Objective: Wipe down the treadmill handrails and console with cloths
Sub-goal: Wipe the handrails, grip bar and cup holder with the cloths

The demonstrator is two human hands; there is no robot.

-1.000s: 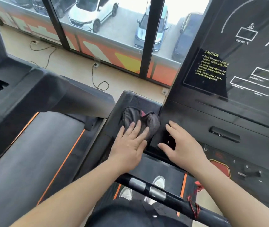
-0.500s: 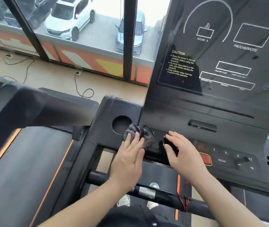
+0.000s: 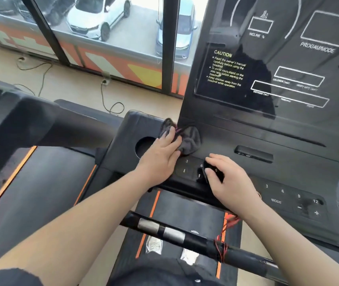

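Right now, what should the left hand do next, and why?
Probably slide the left hand and its grey cloth rightward along the console ledge: the cloth sits bunched at its left end beside the cup hole; the right hand holds a black cloth on the keys.

Through the window (image 3: 139, 27), a white car (image 3: 100, 19) and a blue car (image 3: 178, 32) stand parked on either side of a dark window post (image 3: 169, 48). Black cables (image 3: 102, 94) trail from a socket (image 3: 105, 81) over the pale floor (image 3: 71, 83). A neighbouring treadmill (image 3: 40, 182) with an orange-edged belt stands on the left.
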